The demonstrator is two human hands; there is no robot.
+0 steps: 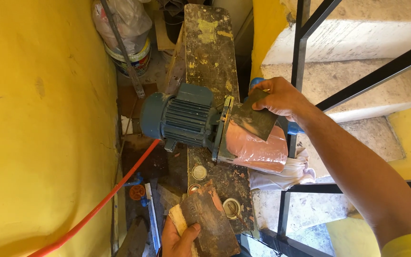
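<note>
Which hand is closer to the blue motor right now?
Right. The right hand presses a dark sheet just beside the blue motor; the left hand holds a board well below.

a stained wooden plank (209, 43) carries a blue motor (181, 116) and round lids (199, 172).

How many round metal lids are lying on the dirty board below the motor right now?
3 round lids: one just below the motor, one partly behind the held wooden block, one right of it. Others may be hidden.

A dark, paint-stained flat scraper blade (254, 119) lies tilted against the pink plastic-wrapped end of the motor. A worn, grimy wooden board (210, 221) angles upward at the plank's near end.
</note>
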